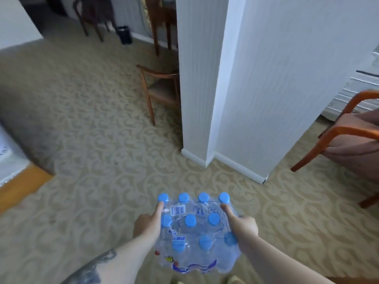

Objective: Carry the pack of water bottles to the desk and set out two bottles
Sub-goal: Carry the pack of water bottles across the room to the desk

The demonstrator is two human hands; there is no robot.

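Patterned beige carpet [98, 124] covered the floor of the room, running up to a white wall corner [205, 89] with a white skirting board along its foot. Beyond that corner stood a wooden chair [162, 89], partly hidden by the wall, and farther back a second wooden chair [92, 15] near a small dark bin [124, 34]. At the right edge of the view an orange-brown armchair [344, 138] with a pinkish cushion reached into the frame, well apart from the person.

The pack of water bottles [196, 232] was held in the air above the carpet, low in the middle of the view, not resting on anything. It was wrapped in clear plastic film with a barcode label on top, and the blue caps [190, 220] showed in rows through the wrap (twelve, as far as the blur let them be counted).

The left hand [149, 222] gripped the pack's left side, its thumb lying across the top toward the far left cap, the other fingers hidden under or behind the pack. The right hand [244, 228] gripped the right side in the same way, thumb stretched toward the far right cap. Both forearms were bare, and the left one carried a dark tattoo [96, 269].
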